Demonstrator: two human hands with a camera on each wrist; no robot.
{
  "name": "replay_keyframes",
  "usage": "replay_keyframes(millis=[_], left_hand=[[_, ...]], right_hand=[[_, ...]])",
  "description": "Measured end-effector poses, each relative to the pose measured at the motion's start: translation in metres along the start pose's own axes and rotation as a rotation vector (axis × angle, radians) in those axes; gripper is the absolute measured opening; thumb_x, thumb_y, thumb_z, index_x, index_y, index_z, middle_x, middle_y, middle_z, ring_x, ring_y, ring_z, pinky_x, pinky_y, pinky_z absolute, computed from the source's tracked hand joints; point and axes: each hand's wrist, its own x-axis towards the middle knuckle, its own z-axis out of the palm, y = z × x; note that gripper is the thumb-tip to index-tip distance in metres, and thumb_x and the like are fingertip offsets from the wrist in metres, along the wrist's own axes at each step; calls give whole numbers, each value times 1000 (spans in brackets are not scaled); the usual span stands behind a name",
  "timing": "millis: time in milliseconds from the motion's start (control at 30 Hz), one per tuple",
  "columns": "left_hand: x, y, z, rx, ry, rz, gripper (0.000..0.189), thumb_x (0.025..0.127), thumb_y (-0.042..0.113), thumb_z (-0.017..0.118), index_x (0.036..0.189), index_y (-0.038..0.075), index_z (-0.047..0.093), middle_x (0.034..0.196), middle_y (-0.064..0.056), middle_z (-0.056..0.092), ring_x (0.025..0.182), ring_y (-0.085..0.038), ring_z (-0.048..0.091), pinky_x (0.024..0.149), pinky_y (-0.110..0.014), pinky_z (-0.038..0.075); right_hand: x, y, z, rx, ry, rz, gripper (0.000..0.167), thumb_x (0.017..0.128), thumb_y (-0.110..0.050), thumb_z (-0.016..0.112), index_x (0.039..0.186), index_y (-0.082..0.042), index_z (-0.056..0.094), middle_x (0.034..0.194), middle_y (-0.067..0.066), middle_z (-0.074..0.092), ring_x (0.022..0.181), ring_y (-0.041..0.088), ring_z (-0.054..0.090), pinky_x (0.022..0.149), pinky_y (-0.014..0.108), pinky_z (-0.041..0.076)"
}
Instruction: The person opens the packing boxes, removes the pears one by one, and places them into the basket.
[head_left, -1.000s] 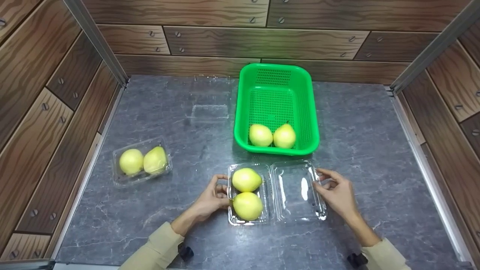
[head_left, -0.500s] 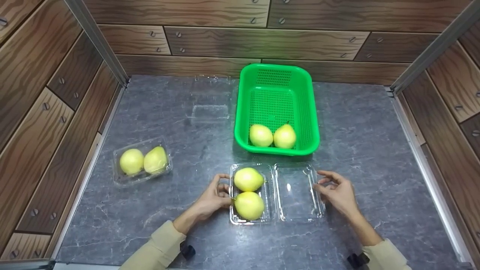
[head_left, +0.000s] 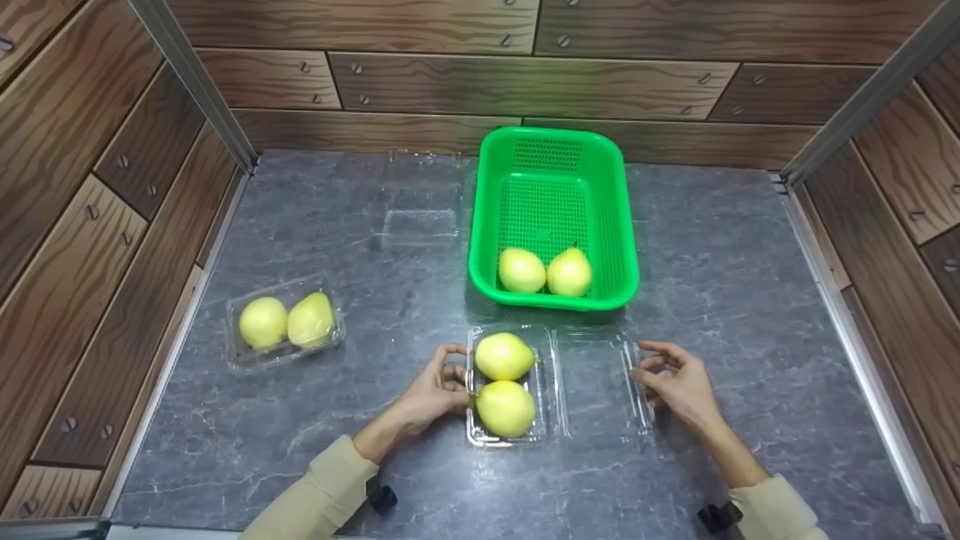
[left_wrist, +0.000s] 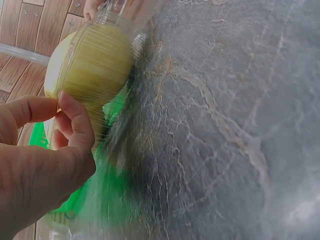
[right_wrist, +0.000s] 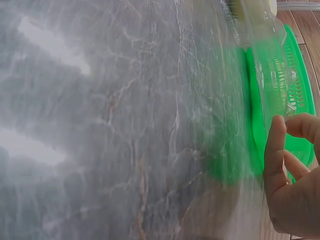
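Observation:
A clear plastic clamshell box (head_left: 547, 405) lies unfolded in front of me, its base on the left and its lid (head_left: 596, 386) on the right. Two yellow-green pears (head_left: 505, 409) sit one behind the other in the base. My left hand (head_left: 435, 386) pinches the base's left rim between thumb and finger, beside the nearer pear (left_wrist: 95, 62) in the left wrist view. At the opposite side, my right hand (head_left: 682, 382) pinches the outer edge of the lid; in the right wrist view, thumb and finger of that hand (right_wrist: 295, 180) meet at the clear plastic edge.
Behind the box stands a green basket (head_left: 630, 225) with two pears (head_left: 569, 272) at its near end. A closed clear box (head_left: 285, 324) holding two pears lies at the left. Further clear plastic packaging (head_left: 420, 214) lies left of the basket. Wood-patterned walls (head_left: 480, 82) enclose the table.
The base with its two pears has shifted slightly right, and my left hand has moved with it. The lid's glare has faded as its angle changed; my right hand has barely moved.

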Motion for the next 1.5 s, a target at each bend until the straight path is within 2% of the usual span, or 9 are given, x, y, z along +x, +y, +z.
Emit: replay_keyframes(millis=[300,800,1133,1200,1300,1400,1500], left_hand=[[5,2,4,-5,-17,-5,76,80,-19,67,145,2,34,101,-7,59,76,-12,61,67,-24,59],[14,0,14,-39,-48,-5,73,81,-20,66,143,3,34,97,-4,56,73,-11,63,66,-23,60],[18,1,19,-48,-55,-1,73,81,-20,67,142,2,34,95,-3,56,71,-10,62,64,-23,59],[18,1,19,-48,-53,0,73,80,-20,67,142,2,34,95,-3,56,71,-10,62,64,-23,59],[18,1,19,-49,-49,-1,74,80,-21,66,142,2,34,95,-3,56,71,-10,61,64,-22,59],[18,0,18,-48,-48,-4,74,80,-21,67,142,2,34,95,-3,56,71,-10,61,64,-22,59],[17,0,18,-46,-51,-8,74,80,-21,67,142,3,34,95,-3,56,72,-11,61,64,-22,59]], right_hand=[[4,4,-4,-18,-13,23,54,90,-1,75,142,3,59,92,0,70,60,9,68,50,31,62],[9,14,-15,-78,-19,-1,57,91,-1,76,144,6,56,90,-1,67,59,9,68,50,32,62],[8,18,-14,-104,-5,-32,54,89,3,75,141,7,59,87,1,67,58,8,67,47,32,61],[7,17,-13,-148,4,-48,53,89,2,76,139,7,60,88,4,68,59,8,67,49,32,62],[6,15,-12,-271,24,-89,50,89,-2,77,136,5,63,93,13,71,62,9,67,51,29,61],[4,12,-10,-446,63,-163,46,88,-8,79,133,2,68,100,18,75,71,12,70,57,23,59],[2,6,-8,-574,100,-251,43,89,-14,80,130,-2,71,104,17,76,80,20,73,65,25,56]])
